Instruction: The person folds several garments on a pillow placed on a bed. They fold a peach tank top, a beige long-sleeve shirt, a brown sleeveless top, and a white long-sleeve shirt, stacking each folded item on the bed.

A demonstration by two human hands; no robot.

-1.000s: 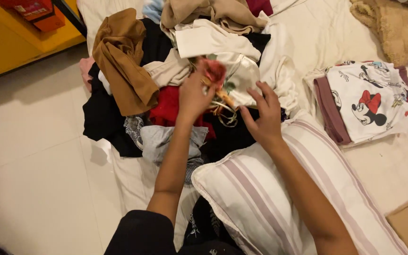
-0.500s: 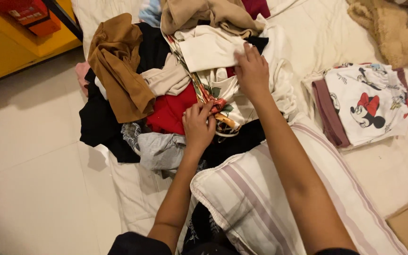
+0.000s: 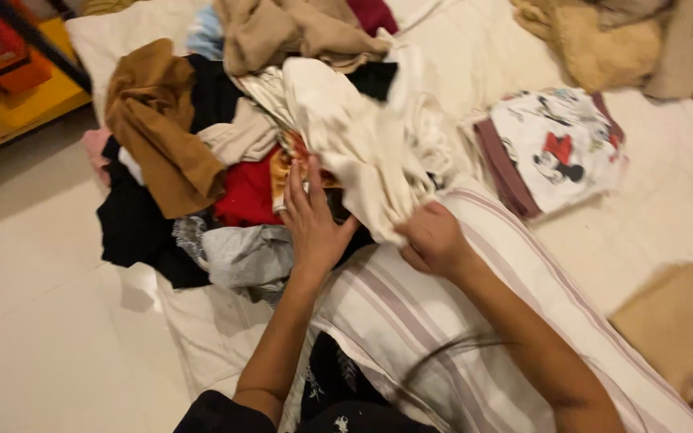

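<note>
A heap of mixed clothes (image 3: 226, 144) lies on a pale sheet at the bed's edge. My right hand (image 3: 433, 239) is closed on a cream-white garment (image 3: 354, 136), which stretches from the pile toward the striped pillow (image 3: 459, 321). My left hand (image 3: 313, 215) rests flat, fingers spread, on a floral orange and cream cloth (image 3: 290, 164) beside a red garment (image 3: 244, 192). A brown garment (image 3: 158, 128) and black clothes (image 3: 134, 224) fill the pile's left side.
A folded stack topped with a white cartoon-print piece (image 3: 555, 148) sits to the right. A fuzzy tan blanket (image 3: 595, 40) lies at the back right, a tan cloth (image 3: 675, 329) at the lower right. Pale tiled floor (image 3: 42, 321) and a yellow ledge (image 3: 18, 104) are on the left.
My right hand has gripped the cream-white garment and drawn it from the top of the pile down toward the pillow. My left hand let go of the floral cloth and lies open on it.
</note>
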